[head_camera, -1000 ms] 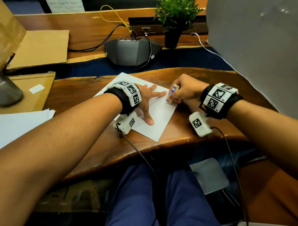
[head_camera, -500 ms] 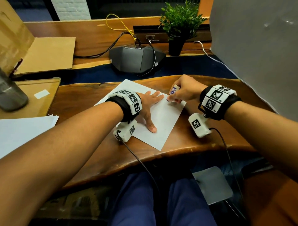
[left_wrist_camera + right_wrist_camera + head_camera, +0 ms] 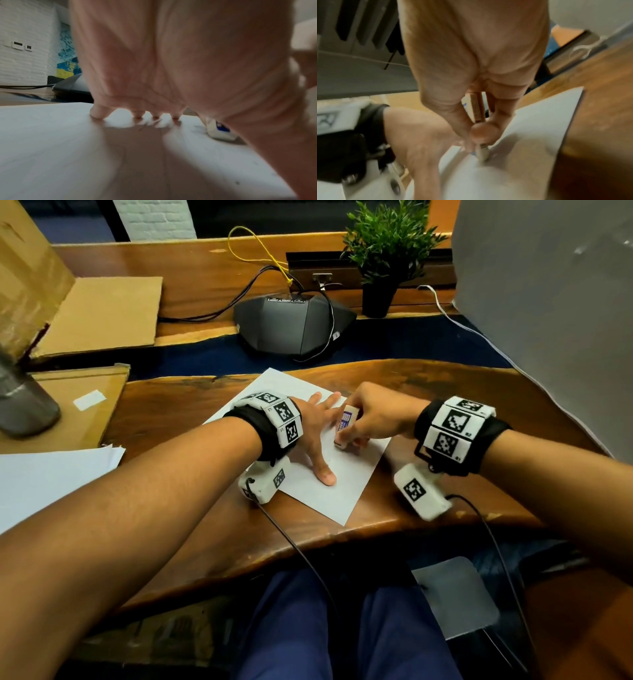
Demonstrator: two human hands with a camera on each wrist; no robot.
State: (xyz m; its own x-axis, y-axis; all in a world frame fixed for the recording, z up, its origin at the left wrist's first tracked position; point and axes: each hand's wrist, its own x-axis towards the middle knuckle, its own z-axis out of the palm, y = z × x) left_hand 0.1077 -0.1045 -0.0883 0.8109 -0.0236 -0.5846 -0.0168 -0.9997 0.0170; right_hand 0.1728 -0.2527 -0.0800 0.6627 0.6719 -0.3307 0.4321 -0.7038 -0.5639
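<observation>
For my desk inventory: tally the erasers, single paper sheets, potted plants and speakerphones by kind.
White rectangular eraser with blue-printed sleeve, held by the right hand: 1
White paper sheet under the left hand: 1
Green potted plant in black pot: 1
Dark grey wedge-shaped speakerphone: 1
Total: 4

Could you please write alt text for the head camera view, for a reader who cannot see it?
A person's right hand holds a small eraser against a white sheet of paper, which the left hand presses flat with straight fingers. The sheet lies on a wooden desk, a black speakerphone and potted plant behind.
</observation>
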